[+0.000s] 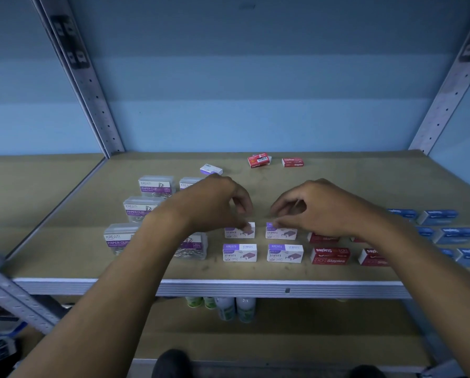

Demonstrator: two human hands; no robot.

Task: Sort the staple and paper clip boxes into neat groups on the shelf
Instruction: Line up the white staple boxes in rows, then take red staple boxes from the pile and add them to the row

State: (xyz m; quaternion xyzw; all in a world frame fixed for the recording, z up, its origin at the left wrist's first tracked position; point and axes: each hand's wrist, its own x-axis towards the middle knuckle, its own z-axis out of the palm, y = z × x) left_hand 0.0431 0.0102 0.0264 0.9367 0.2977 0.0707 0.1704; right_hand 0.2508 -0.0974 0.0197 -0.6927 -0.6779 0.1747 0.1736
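On the shelf (255,287), my left hand (217,203) pinches the top of a white-and-purple staple box (235,233) with curled fingertips. My right hand (321,207) pinches the neighbouring white staple box (284,233) the same way. Two more white staple boxes (239,252) (284,253) stand in front of them. Clear paper clip boxes (157,185) (116,238) are grouped at the left, partly hidden by my left arm. Red staple boxes (329,256) sit to the right, and blue boxes (455,235) further right.
At the back of the shelf lie a loose white box (211,169) and two red staple boxes (259,160) (292,162). Metal uprights (91,85) (452,91) frame the bay. Bottles (236,308) stand on the lower shelf.
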